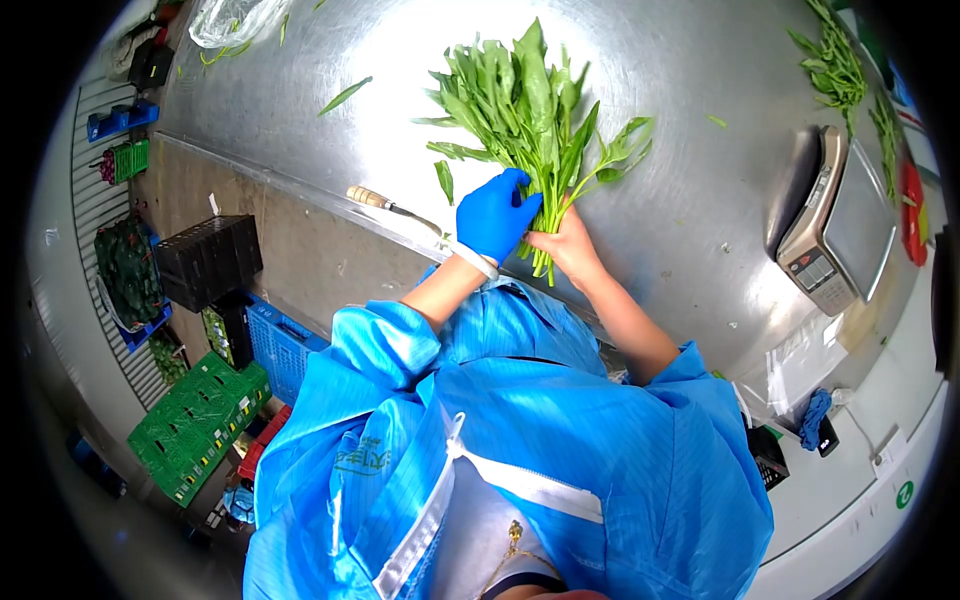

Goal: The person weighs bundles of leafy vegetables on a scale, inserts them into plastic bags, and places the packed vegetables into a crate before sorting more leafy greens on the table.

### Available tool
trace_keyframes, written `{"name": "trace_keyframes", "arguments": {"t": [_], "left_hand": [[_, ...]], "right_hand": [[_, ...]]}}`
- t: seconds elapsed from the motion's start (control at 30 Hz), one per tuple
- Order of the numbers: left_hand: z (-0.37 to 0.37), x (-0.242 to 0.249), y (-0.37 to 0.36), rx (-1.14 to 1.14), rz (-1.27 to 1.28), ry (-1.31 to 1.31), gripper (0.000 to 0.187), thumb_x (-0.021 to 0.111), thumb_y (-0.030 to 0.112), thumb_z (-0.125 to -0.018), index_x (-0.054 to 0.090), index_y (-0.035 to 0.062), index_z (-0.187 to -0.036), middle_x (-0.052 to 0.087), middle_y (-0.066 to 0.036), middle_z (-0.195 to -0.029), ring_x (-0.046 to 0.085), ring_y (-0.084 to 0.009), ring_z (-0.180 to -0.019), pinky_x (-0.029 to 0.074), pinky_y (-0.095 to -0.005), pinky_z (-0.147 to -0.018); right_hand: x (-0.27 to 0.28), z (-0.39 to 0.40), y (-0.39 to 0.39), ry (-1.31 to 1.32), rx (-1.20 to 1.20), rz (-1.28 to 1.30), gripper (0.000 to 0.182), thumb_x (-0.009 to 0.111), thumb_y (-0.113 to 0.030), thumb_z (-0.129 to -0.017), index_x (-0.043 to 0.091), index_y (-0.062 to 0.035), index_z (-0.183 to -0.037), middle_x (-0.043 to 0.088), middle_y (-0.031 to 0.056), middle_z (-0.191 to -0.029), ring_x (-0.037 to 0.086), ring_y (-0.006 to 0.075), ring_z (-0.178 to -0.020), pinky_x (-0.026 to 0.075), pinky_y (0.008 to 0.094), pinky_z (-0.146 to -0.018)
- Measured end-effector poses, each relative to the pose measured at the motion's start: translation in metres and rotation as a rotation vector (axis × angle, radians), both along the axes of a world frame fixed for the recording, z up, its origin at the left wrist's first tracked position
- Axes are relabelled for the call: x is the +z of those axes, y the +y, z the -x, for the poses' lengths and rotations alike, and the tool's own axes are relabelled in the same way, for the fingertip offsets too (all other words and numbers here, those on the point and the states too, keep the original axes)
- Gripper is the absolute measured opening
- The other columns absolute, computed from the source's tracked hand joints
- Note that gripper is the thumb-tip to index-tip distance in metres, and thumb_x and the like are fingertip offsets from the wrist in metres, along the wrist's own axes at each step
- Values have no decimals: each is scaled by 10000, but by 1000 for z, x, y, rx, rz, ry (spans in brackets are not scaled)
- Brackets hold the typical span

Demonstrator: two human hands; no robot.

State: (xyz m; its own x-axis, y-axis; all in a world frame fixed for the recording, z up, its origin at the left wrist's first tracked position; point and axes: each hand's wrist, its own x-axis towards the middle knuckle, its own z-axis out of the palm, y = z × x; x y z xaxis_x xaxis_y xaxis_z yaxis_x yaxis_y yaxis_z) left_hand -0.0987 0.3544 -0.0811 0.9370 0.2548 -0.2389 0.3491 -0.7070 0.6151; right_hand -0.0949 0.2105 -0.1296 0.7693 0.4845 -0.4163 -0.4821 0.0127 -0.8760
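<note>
A bunch of leafy greens, long-leaved like water spinach, is held over the metal table with leaves pointing away and stems toward me. My right hand, bare, is wrapped round the lower stems. In a blue glove, my left hand has its thumb and fingers curled on the left side of the stems. One leafy sprig sticks out to the right of the bunch. A wooden-handled knife lies left of my gloved hand, near the table's front edge.
On the right stands a digital scale, with more greens beyond it. Loose leaves and a plastic bag lie at the far left. Green, blue and black crates stand off the table's left side.
</note>
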Motion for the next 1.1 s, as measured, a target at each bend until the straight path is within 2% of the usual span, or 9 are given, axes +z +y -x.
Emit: {"name": "trace_keyframes", "arguments": {"t": [0.13, 0.17, 0.33, 0.47, 0.5, 0.6, 0.83, 1.0, 1.1], "left_hand": [[-3, 4, -3, 47, 50, 45, 287, 707, 273, -754, 631, 97, -967, 637, -105, -697, 636, -299, -632, 494, -396, -586], [-4, 5, -3, 69, 84, 48, 273, 702, 266, -757, 632, 95, -958, 636, -109, -689, 635, -297, -626, 492, -395, -582], [-10, 2, 0, 130, 211, 74, 217, 683, 236, -772, 637, 83, -919, 636, -127, -683, 636, -287, -613, 485, -376, -576], [-2, -15, 7, 284, 509, 30, 194, 663, 181, -803, 641, 39, -932, 633, -87, -683, 615, -177, -618, 484, -318, -596], [1, -10, 8, 388, 624, 93, 123, 660, 160, -863, 662, 43, -901, 613, -18, -733, 539, -87, -622, 428, -232, -569], [10, 1, 7, 551, 881, 94, 111, 670, 151, -860, 650, 62, -925, 604, -12, -749, 525, -87, -617, 407, -222, -560], [-1, -12, -6, 449, 730, 90, 191, 715, 193, -838, 611, 33, -850, 587, -38, -669, 562, -120, -557, 446, -264, -522], [11, -8, 2, 514, 889, 103, 182, 662, 146, -877, 587, 17, -774, 598, -53, -659, 561, -120, -533, 449, -261, -522], [22, 5, 4, 509, 813, 97, 158, 635, 129, -895, 659, -17, -952, 651, -65, -785, 597, -118, -649, 481, -248, -610]], "right_hand": [[-8, 2, 3, -60, -30, 85, 786, 711, -71, -665, 347, -24, -1360, 592, 140, -1121, 579, 246, -1027, 453, 337, -903], [-2, -1, 2, 12, -5, 82, 793, 704, 49, -690, 336, -40, -1386, 522, 64, -1249, 501, 169, -1139, 405, 300, -977], [-10, 1, 0, -66, 2, 100, 788, 714, -23, -681, 340, -27, -1374, 565, 111, -1174, 554, 220, -1063, 442, 326, -919], [2, -1, 0, 87, -73, -30, 748, 709, -7, -697, 354, -21, -1355, 569, 91, -1152, 563, 226, -1035, 454, 334, -900], [6, -3, -1, 164, -100, -69, 737, 709, 3, -702, 360, -25, -1350, 563, 80, -1155, 557, 221, -1042, 449, 333, -907], [10, -6, -1, 254, -159, -118, 714, 710, 12, -708, 371, -30, -1335, 550, 63, -1154, 544, 212, -1051, 440, 331, -920], [11, 2, 9, -180, -24, 314, 739, 713, -99, -690, 350, -26, -1329, 568, 191, -1150, 587, 286, -1031, 461, 369, -886], [1, 2, 4, 18, -100, 71, 740, 741, -71, -708, 354, -37, -1338, 570, 144, -1158, 589, 258, -1019, 472, 341, -881], [8, -4, 0, 202, -115, -129, 669, 735, -82, -774, 370, -67, -1334, 581, 72, -1137, 602, 227, -985, 501, 341, -836]]}}
